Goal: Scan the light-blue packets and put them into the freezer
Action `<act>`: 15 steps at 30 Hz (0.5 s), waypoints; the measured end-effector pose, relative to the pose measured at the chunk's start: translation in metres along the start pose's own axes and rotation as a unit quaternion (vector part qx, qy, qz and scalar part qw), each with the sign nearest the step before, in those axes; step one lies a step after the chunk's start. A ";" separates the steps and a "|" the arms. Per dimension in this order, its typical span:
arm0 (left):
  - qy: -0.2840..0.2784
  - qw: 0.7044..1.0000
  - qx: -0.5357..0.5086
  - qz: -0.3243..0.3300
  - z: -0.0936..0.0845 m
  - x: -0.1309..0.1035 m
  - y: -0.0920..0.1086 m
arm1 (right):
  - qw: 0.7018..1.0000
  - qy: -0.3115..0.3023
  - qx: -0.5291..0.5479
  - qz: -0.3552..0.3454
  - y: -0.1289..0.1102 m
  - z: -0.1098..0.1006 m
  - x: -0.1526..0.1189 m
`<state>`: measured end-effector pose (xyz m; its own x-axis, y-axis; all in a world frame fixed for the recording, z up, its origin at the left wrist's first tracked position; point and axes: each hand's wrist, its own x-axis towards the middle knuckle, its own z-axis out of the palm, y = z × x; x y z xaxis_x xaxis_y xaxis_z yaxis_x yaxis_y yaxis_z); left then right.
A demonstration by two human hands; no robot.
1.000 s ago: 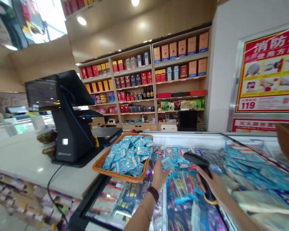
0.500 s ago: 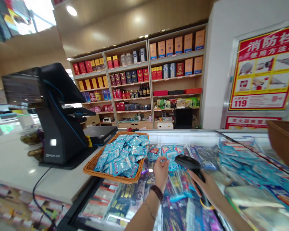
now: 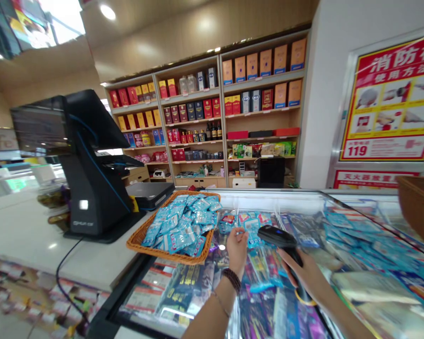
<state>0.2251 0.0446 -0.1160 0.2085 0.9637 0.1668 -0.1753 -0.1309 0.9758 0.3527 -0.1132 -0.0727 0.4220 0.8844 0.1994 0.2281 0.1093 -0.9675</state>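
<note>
My right hand (image 3: 302, 266) is wrapped round the handle of a black barcode scanner (image 3: 277, 236), whose head points left toward my other hand. Loosely curled, with no object showing in its fingers, my left hand (image 3: 238, 247) hovers over the glass top of a freezer (image 3: 151, 325), just left of the scanner head. Under the glass lie several colourful wrapped packets (image 3: 259, 268). To the left of my left hand, a brown wicker basket (image 3: 136, 242) holds a heap of small blue sachets (image 3: 183, 228).
A black point-of-sale terminal (image 3: 92, 188) stands on the white counter (image 3: 28, 235) at left, its cable hanging down the front. A flat black device (image 3: 150, 193) lies behind the basket. At the right edge is a brown basket (image 3: 420, 207). Shelves of boxes (image 3: 205, 110) line the back wall.
The view has turned slightly left, so the terminal and basket sit a little further right. Both hands keep nearly the same pose, and a bluish light now shows on the scanner's top.
</note>
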 end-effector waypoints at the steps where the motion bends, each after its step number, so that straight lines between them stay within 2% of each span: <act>1: 0.005 1.000 -0.001 0.001 0.000 0.000 0.000 | 1.000 -0.001 0.001 0.000 0.000 0.000 0.000; 6: 0.016 1.000 -0.012 0.013 0.001 -0.002 0.003 | 0.999 0.020 0.038 -0.007 0.006 -0.002 0.003; 9: 0.011 1.000 0.009 0.022 0.002 -0.003 0.003 | 0.996 0.047 0.072 -0.005 0.010 -0.014 0.007; 12: -0.016 0.998 0.060 0.032 0.004 -0.002 0.001 | 0.993 0.083 0.087 0.003 0.015 -0.041 0.009; 15: -0.047 0.994 0.096 0.031 0.011 0.000 0.001 | 0.987 0.135 0.087 0.003 0.020 -0.080 0.007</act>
<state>0.2357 0.0416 -0.1135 0.2933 0.9275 0.2317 -0.0051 -0.2408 0.9706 0.4305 -0.1418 -0.0779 0.6469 0.7346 0.2047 0.0809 0.2009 -0.9763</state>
